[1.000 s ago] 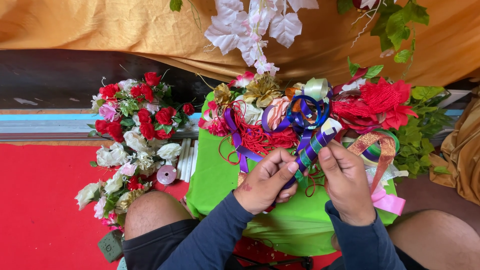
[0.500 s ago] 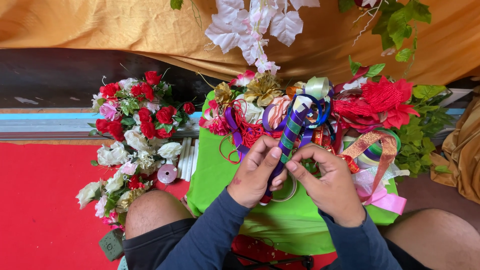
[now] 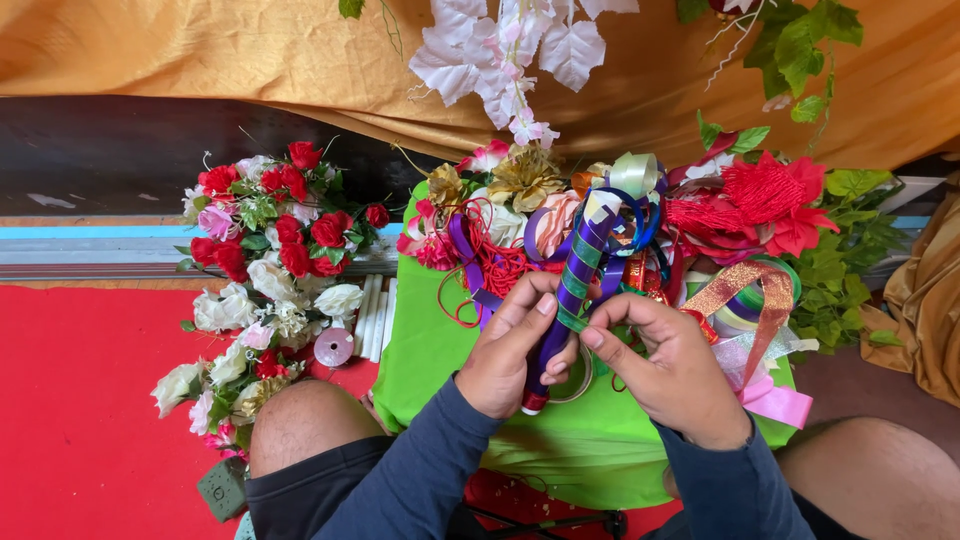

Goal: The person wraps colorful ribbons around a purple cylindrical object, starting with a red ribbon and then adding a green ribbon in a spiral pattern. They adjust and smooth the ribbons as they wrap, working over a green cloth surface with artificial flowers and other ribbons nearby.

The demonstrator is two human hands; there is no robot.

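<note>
Both hands (image 3: 600, 350) meet over the middle of a green-covered bench (image 3: 560, 460). Behind them the far edge is blocked by a heap of ribbons and flowers (image 3: 620, 220), with leafy branches (image 3: 840, 260) closing off the right. Bare green cloth lies in front of the hands, toward the person's knees (image 3: 300, 420). On the left, past the bench, red floor (image 3: 70, 400) is open, edged by a pile of red and white flowers (image 3: 265, 270).
</note>
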